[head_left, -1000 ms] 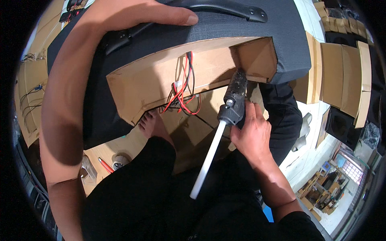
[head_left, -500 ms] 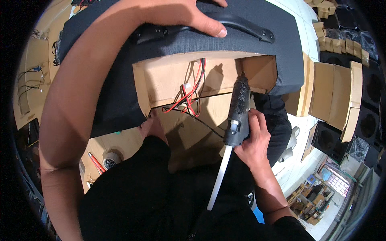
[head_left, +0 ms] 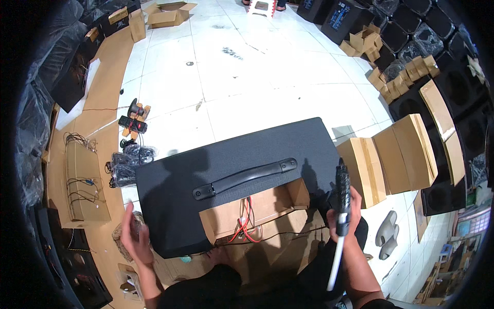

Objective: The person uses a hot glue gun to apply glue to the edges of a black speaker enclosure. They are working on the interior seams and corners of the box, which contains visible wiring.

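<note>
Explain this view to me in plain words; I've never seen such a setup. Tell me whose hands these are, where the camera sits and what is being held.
There is no robot here, just a person working with bare hands. The view comes from the left of two wide fisheye cameras worn on the head, looking down, so straight lines bend toward the rim.

The right hand holds a black glue gun, nose up, with a long white glue stick coming out of its back end. The left hand is open by the left end of a large black box.

That box has a black carry handle and a cutout showing red wires. On the white tiled floor to the right lie grey slippers.
</note>
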The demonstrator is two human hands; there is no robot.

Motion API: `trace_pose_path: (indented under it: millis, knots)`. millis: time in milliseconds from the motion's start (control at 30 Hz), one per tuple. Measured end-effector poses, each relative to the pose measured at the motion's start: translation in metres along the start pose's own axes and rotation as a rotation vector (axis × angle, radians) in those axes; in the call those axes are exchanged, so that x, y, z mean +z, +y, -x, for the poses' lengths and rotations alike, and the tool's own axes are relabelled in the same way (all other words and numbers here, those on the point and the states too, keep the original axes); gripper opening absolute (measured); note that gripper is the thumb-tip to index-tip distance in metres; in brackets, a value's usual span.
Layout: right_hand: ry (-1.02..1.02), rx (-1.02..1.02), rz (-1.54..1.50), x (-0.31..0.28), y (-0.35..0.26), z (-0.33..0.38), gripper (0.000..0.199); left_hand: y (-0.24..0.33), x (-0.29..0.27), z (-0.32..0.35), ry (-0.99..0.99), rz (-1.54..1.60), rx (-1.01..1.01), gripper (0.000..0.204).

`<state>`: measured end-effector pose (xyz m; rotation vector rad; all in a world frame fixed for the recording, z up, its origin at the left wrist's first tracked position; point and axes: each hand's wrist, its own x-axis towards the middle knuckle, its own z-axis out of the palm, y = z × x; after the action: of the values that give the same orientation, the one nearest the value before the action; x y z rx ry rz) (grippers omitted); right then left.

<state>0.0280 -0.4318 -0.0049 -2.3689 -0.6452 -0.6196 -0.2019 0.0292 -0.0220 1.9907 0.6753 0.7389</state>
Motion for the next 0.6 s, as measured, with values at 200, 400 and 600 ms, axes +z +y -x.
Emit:
trace_pose_path:
  millis: [200,400,600]
  knots:
    - [-0.175,0.234,-0.323,-0.016,-0.002,0.015,0.049,0.012,0.039,0.053,-0.058,0.044,-0.021,0.068]
    - [-0.36,0.005,-0.279,0.006,-0.044,0.053,0.062,-0.006,0.049,0.053,0.014,0.103,-0.033,0.066]
    - [-0.579,-0.05,-0.249,0.018,-0.063,0.057,0.066,0.011,0.041,0.049,0.179,-0.192,0.238,0.054]
